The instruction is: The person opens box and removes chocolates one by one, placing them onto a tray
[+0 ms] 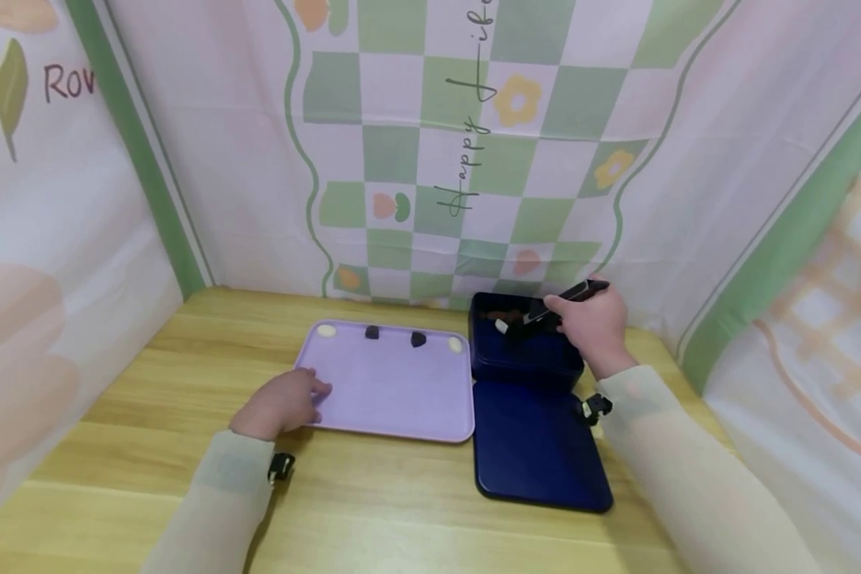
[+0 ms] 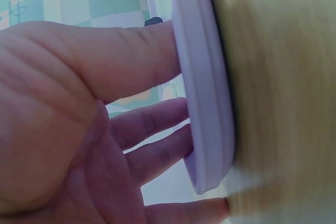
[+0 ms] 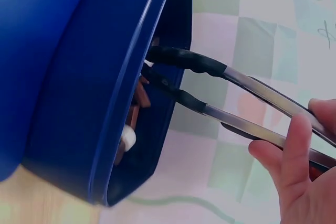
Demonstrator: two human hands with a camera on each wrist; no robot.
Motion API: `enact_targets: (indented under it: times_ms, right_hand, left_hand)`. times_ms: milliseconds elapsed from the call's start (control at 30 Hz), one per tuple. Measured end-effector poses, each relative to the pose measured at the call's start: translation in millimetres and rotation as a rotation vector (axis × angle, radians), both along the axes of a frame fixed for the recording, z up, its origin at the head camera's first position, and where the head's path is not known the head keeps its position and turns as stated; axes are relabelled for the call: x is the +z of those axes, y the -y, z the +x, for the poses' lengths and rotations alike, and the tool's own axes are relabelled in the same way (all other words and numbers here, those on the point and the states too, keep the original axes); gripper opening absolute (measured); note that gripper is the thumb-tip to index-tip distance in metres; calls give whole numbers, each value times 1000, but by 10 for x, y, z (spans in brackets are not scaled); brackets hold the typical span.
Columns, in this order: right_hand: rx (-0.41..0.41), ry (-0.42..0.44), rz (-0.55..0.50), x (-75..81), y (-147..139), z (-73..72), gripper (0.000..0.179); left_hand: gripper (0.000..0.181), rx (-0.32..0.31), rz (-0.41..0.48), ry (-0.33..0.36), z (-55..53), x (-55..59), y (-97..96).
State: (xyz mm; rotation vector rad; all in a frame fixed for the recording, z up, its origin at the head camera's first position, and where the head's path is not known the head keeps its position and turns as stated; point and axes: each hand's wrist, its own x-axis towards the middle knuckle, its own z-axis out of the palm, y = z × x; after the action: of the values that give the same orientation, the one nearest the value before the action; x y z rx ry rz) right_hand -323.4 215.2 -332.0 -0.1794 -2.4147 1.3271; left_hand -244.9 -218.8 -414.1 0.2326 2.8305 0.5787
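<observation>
My right hand (image 1: 599,325) holds black-and-silver tongs (image 1: 575,293), whose dark tips reach into a navy blue box (image 1: 520,370). In the right wrist view the two tong arms stand slightly apart, their ends partly hidden by the box wall. Brown pieces (image 3: 140,96) and a white piece (image 3: 128,137) lie inside the box. My left hand (image 1: 281,403) rests at the left edge of a lilac tray (image 1: 395,391), thumb and fingers spread and touching its rim. Along the tray's far side sit two cream ovals (image 1: 326,330) and two dark chunks (image 1: 372,332).
A navy lid (image 1: 541,454) lies flat on the wooden table (image 1: 373,506), in front of the box and beside the tray. Behind the table hangs a green-and-white checked cloth (image 1: 452,151), with more cloth at both sides.
</observation>
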Motion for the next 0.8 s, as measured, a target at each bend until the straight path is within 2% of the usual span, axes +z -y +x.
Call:
enact_targets:
  times_ms: [200,300,467,600,800]
  right_hand:
    - [20,-49,90,-19,-91,21,54]
    - [79,-62,151,-62,-99,-2,52]
    - [172,-57,167,-139,-80,-41,49]
    - [184,-72,179,-175,-54,-79,45]
    - [186,-87,263,-196,-35,-118,40]
  left_hand:
    - [46,-15,-9,-14,-4,1,6]
    - [46,-14,-5,-11,-2,-6,9]
    - [47,-17,-1,-13,-9,-31,10]
    - [46,-19,-5,-18,-21,-44,9]
    - [46,-12,-6,-19,-18,-39,11]
